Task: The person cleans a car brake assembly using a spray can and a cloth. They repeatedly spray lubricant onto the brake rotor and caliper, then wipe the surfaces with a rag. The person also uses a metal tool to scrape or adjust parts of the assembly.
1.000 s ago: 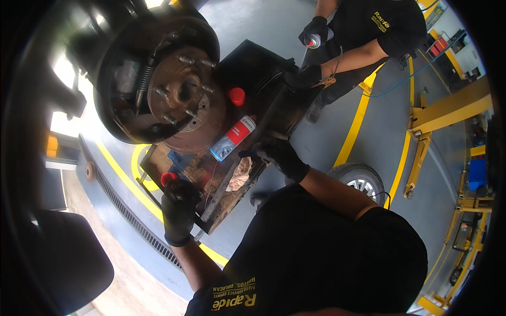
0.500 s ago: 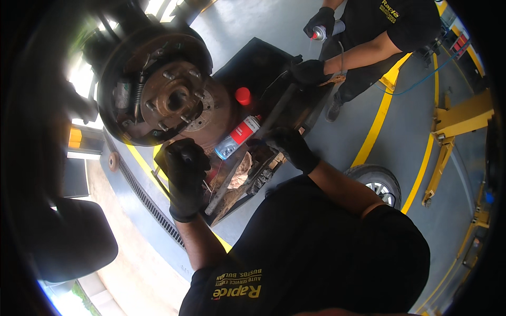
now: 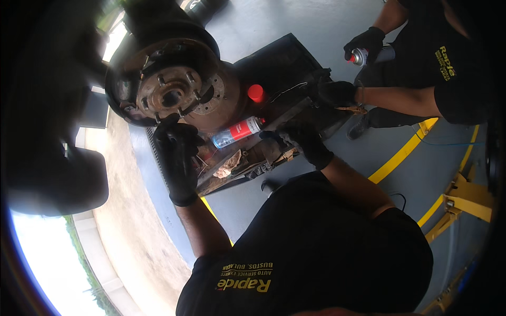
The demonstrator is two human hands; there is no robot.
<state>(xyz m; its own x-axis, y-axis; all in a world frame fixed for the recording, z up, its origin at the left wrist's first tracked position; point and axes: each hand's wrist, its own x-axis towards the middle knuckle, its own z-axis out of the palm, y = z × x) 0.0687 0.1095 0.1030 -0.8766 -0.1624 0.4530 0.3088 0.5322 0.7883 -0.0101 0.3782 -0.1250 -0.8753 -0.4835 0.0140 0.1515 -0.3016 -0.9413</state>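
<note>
My left hand (image 3: 179, 155), in a black glove, is raised just below the wheel hub (image 3: 171, 95) with its studs. Its fingers are curled, the index less so; anything inside them is too dark to make out. The black-gloved right hand (image 3: 305, 143) is closed over the near edge of the black work tray (image 3: 282, 55), and whatever it pinches is hidden. Between my hands a red, white and blue spray can (image 3: 237, 132) lies on its side. A rusty brake drum or disc (image 3: 232, 108) rests behind it, beside a red cap (image 3: 256, 94).
Across the tray a co-worker holds another spray can (image 3: 387, 55) in one gloved hand; the other gloved hand (image 3: 337, 94) is low over the tray. Crumpled brown paper (image 3: 227, 165) lies at the near edge. A yellow stand (image 3: 469, 197) is at right.
The view has shifted, turning the scene. My left hand has come up closer to the hub, its index finger straighter. The spray visible from the co-worker's can is no longer seen.
</note>
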